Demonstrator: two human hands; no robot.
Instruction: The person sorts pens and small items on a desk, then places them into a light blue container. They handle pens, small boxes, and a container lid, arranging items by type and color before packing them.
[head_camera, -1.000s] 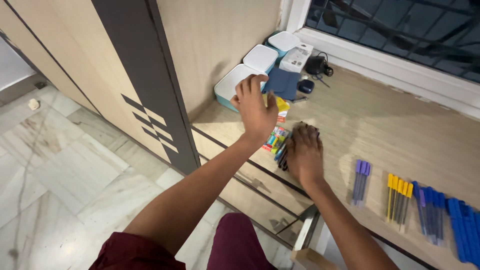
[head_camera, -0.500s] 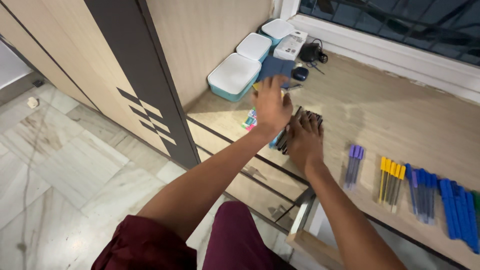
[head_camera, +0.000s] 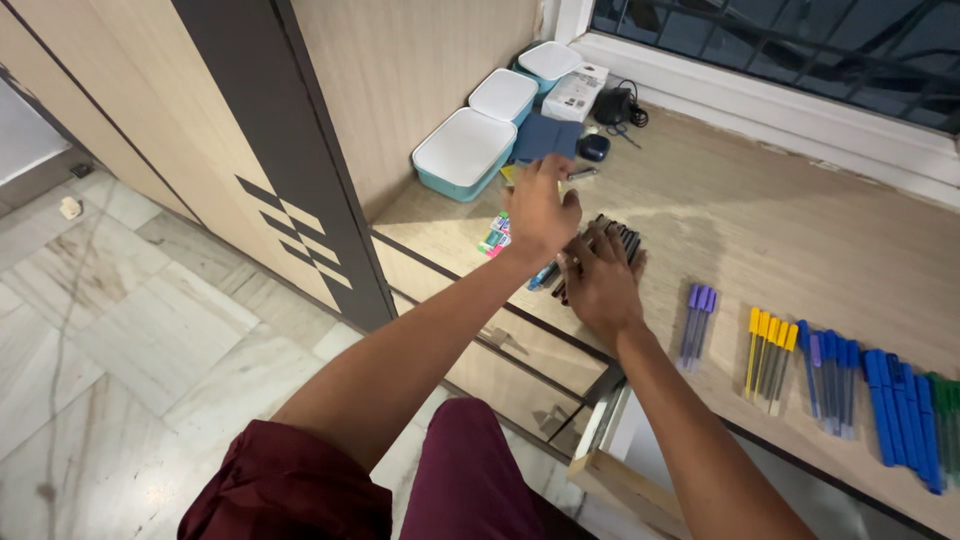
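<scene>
Sorting step in hand: left hand (head_camera: 540, 210) spread flat over mixed pens (head_camera: 545, 275), right hand (head_camera: 598, 285) spread, pressing dark pens (head_camera: 615, 235) on desk (head_camera: 800, 230) near left edge; next likely calls for pinching one pen.

Saw home interior, likely bedroom or study corner. Wooden desk top (head_camera: 800, 230) ran under barred window (head_camera: 780, 40), white sill along it. Tall laminate wardrobe (head_camera: 200, 130), beige with dark panel, stood beside desk. Marble-look tile floor (head_camera: 130, 330) below. Lidded teal storage boxes (head_camera: 465, 152) sat on desk corner, black charger with cable (head_camera: 615, 105) nearby. Pens (head_camera: 860, 385) lay sorted by colour in rows on desk. I read it as domestic, not office.
</scene>
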